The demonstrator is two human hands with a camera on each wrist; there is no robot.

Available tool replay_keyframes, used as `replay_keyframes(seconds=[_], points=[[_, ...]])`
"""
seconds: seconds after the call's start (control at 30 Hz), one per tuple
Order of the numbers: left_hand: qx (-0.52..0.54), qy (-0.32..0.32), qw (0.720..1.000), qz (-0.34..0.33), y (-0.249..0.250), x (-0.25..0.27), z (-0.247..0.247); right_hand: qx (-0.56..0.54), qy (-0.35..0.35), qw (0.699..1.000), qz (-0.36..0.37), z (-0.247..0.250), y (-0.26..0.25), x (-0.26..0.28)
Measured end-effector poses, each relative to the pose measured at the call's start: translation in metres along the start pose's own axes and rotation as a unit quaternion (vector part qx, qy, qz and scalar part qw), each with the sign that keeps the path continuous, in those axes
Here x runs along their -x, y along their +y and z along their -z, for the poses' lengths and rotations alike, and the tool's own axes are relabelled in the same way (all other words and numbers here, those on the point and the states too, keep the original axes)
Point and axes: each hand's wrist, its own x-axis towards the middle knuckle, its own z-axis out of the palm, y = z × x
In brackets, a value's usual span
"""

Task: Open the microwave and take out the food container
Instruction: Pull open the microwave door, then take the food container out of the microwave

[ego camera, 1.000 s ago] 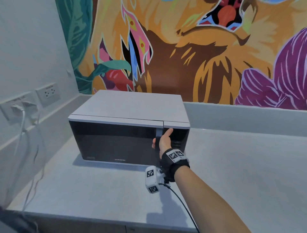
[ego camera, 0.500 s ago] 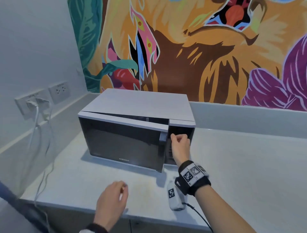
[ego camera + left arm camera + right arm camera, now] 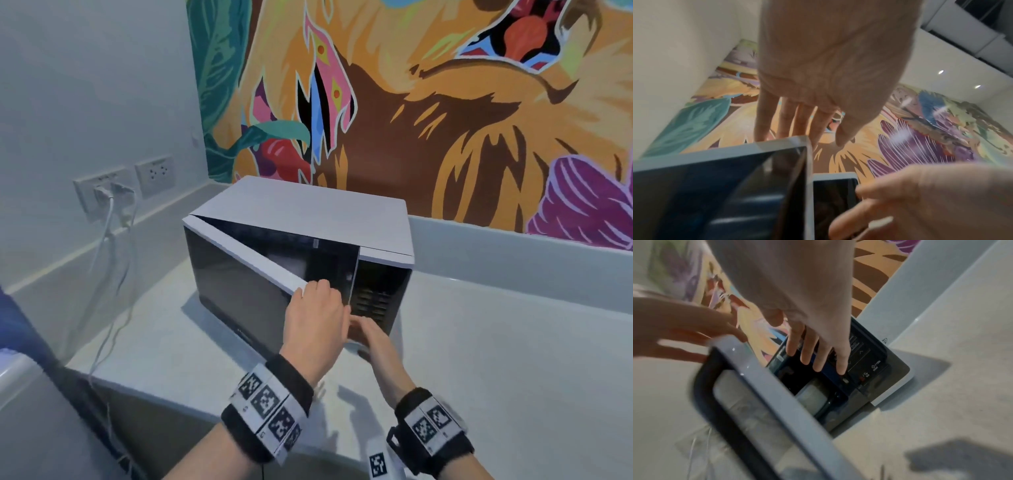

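Observation:
A white microwave [image 3: 308, 209] stands on the grey counter, its dark glass door [image 3: 239, 284] swung partly out from a hinge on the left. My left hand [image 3: 317, 287] lies over the door's free top corner, its fingers [image 3: 801, 123] fairly straight across the edge. My right hand [image 3: 363, 325] is lower, in the gap between the door and the control panel [image 3: 373, 298], with straight fingers [image 3: 816, 358] that hold nothing. Inside the cavity a pale rounded shape [image 3: 812, 397] shows in the right wrist view, too blurred to name.
Wall sockets [image 3: 137, 178] with plugs and white cables [image 3: 106, 260] hanging down are on the left wall. The counter [image 3: 513, 359] stretches right of the microwave, with a low grey backsplash and a painted mural behind. The counter's front edge runs just under my wrists.
The door has swung further out. My left hand rose from the counter to the door's top corner. My right hand left the handle and dropped into the gap.

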Motion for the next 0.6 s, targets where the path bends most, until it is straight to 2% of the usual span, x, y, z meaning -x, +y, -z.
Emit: replay_keyframes(seconds=[0.1,0.2,0.33,0.47,0.6], points=[[-0.025,0.035,0.998,0.052,-0.009,0.047,0.015,0.045,-0.014,0.999,-0.008,-0.011,0.013,-0.007],[-0.045,-0.042,0.981,0.186,-0.034,0.084,0.020,0.089,-0.042,0.995,-0.023,-0.028,0.025,-0.019],[-0.095,-0.021,0.957,0.273,-0.086,0.108,0.014,0.105,-0.054,0.992,-0.033,-0.052,0.030,-0.042],[-0.116,0.048,0.934,0.335,-0.124,0.119,0.008,0.052,-0.038,0.995,-0.076,-0.069,0.019,-0.073],[-0.106,0.094,0.924,0.354,-0.144,0.122,-0.002,-0.067,-0.011,0.988,-0.136,-0.077,0.008,-0.109]])
